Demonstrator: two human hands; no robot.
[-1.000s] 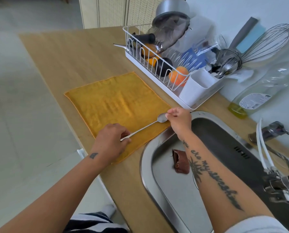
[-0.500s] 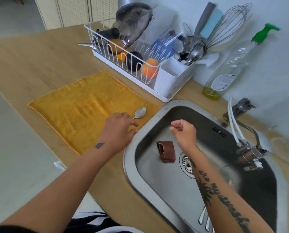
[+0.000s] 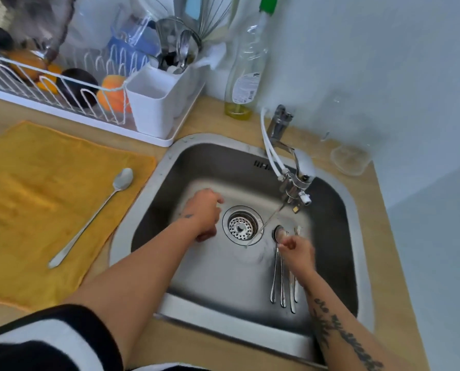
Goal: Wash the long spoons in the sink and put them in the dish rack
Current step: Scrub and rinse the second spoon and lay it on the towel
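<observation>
— Where are the long spoons?
— One spoon [image 3: 89, 218] lies on the yellow cloth [image 3: 36, 199], left of frame. Others [image 3: 282, 285] lie in the sink [image 3: 338, 188], lower right.
— And the hands?
— The right hand [image 3: 297, 253] pinches a spoon there. The left hand [image 3: 204, 212] is curled near the drain [image 3: 242, 226]; closed on something, I cannot tell.

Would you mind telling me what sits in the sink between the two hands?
In the head view, the round drain strainer lies between the left hand and the right hand on the sink floor.
</observation>
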